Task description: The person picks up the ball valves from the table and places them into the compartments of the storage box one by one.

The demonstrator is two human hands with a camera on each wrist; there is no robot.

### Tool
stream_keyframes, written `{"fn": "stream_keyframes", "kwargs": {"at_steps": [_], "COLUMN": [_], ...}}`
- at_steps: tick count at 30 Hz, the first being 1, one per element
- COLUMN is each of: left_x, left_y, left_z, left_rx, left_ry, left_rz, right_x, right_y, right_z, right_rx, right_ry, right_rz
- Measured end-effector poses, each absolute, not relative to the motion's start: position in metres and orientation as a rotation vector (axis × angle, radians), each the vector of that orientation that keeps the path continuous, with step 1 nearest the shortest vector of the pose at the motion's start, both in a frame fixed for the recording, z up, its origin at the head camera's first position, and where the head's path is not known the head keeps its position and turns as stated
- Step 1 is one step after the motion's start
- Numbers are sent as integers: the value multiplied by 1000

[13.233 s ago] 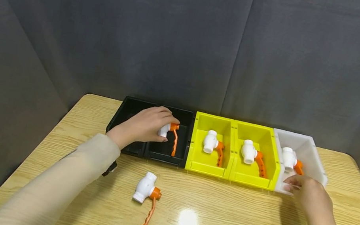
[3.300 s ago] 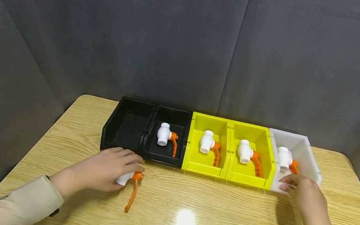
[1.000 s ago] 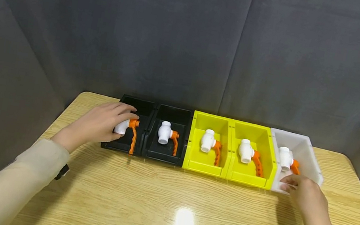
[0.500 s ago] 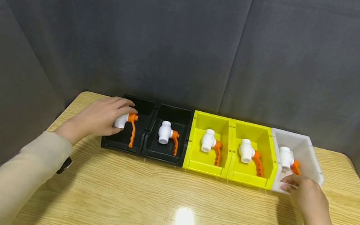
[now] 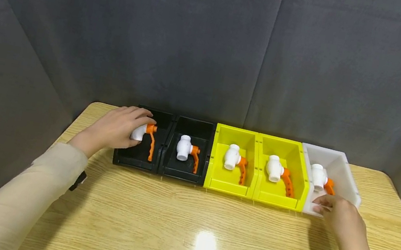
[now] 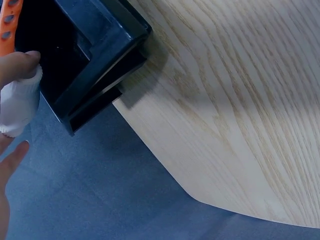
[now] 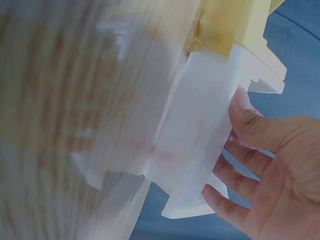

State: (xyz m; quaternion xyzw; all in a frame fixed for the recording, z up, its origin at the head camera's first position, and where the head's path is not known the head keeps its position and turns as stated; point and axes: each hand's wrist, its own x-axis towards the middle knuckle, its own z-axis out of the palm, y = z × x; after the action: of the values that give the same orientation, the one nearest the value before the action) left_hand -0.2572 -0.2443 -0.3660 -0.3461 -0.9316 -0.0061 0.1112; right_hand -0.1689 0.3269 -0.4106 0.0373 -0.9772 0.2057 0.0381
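Note:
My left hand grips a white ball valve by its body, over the leftmost black bin. Its orange lever points toward the front of the bin. In the left wrist view, thumb and fingers lie around the white valve body; part of the hand is cut off. At the far right, my right hand holds the front rim of the white bin. That bin contains another ball valve. The right wrist view shows the thumb and fingertips at the rim of the white bin.
Between the hands, the second black bin and two yellow bins each hold a ball valve with an orange lever. All bins stand in a row along the back of the wooden table. A grey curtain hangs behind.
Earlier, my left hand was at the second black bin, then took hold of the valve from the table and carried it to the leftmost bin. My right hand stays at the white bin.

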Motion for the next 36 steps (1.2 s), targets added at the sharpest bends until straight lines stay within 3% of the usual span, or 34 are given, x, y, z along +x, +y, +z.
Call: {"fn": "stream_keyframes", "kwargs": {"at_steps": [36], "left_x": [-274], "left_y": [-219], "left_z": [-384], "left_rx": [-1003], "left_ry": [-2946], "left_rz": [138], "right_x": [-170], "right_y": [328], "right_z": [-412], "right_rx": [125], "right_ry": [-3001], "right_rz": [633]}}
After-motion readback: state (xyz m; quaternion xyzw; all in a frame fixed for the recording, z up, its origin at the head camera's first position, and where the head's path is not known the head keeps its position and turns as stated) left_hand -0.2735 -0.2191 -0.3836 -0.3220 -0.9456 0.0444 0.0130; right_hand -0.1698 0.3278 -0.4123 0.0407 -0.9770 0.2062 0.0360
